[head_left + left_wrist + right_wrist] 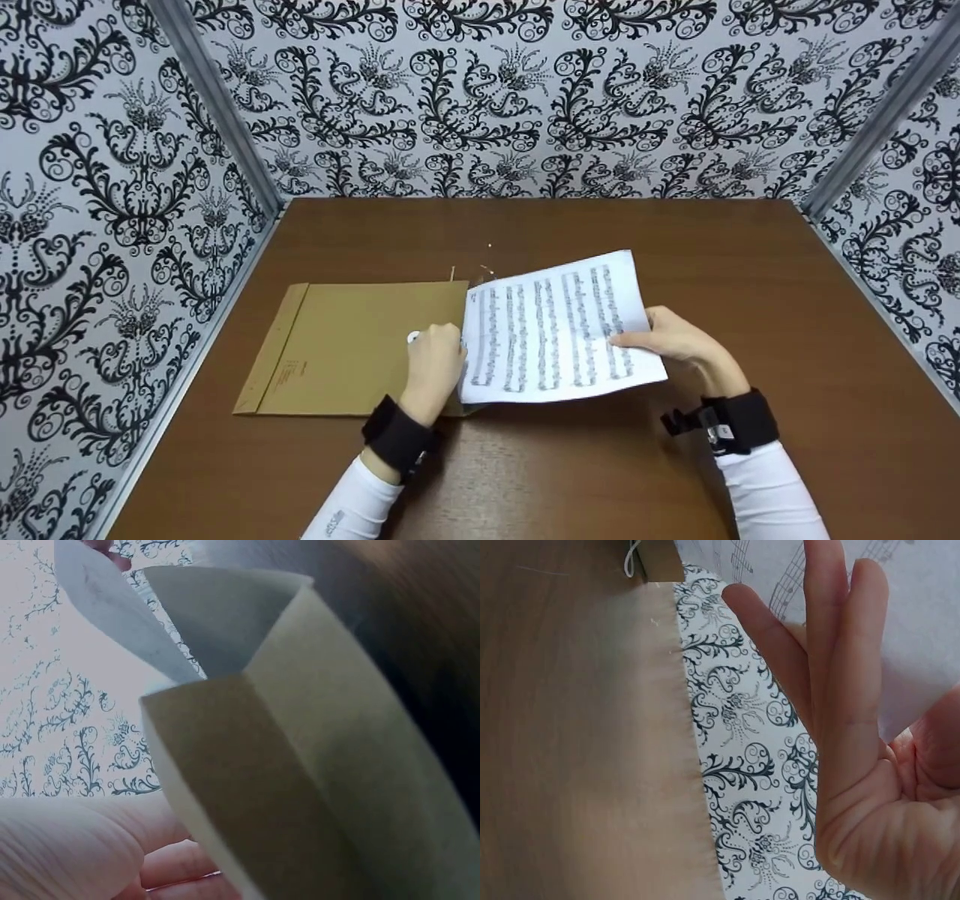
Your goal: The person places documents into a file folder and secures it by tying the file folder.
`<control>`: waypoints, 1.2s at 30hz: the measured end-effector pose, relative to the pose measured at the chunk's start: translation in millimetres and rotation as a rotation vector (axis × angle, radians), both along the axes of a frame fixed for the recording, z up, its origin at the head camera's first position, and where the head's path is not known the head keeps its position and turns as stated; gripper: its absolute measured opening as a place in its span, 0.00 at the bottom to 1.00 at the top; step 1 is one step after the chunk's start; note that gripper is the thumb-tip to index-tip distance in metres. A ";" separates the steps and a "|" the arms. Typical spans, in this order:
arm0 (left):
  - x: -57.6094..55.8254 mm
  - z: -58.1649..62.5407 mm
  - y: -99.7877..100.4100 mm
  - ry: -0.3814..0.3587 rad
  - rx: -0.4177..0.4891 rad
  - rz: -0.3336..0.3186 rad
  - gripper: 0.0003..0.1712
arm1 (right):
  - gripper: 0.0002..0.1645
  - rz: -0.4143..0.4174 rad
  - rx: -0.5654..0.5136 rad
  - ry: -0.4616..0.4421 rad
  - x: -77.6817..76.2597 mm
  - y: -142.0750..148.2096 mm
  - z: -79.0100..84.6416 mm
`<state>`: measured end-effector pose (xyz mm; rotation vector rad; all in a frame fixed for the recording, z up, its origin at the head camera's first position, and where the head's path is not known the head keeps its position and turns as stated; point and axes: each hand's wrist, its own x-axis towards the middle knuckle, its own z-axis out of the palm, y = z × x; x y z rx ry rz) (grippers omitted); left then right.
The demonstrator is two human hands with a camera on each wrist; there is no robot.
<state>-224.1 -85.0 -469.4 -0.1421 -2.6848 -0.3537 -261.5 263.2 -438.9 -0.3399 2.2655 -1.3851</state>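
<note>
A brown cardboard envelope (352, 337) lies on the table at left, its mouth facing right. My left hand (435, 364) grips its top panel at the mouth, fingers curled over the edge. In the left wrist view the envelope (240, 757) gapes, showing its folded side. A sheet of printed music (551, 330) slants up from the mouth, its left end at the opening. My right hand (686, 341) pinches the sheet's right edge, thumb on top and fingers behind. In the right wrist view those fingers (847, 652) stretch straight along the paper's back.
A white button (412, 337) shows on the envelope beside the left hand. A thin string (453, 273) sticks out past the envelope's far edge. Patterned walls (480, 97) enclose the brown wooden table (720, 255) at the back and sides.
</note>
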 end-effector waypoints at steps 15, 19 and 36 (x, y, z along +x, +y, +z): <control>0.2 -1.8 1.0 -0.025 0.002 -0.004 0.09 | 0.25 -0.050 0.013 0.044 3.0 -19.8 -10.0; 0.4 -4.8 1.0 0.042 -0.025 -0.005 0.09 | 0.25 -0.026 -0.010 0.055 3.8 -33.5 -15.6; 1.5 -1.5 0.7 0.021 -0.016 -0.011 0.09 | 0.23 -0.029 -0.067 0.135 4.6 -67.2 -29.0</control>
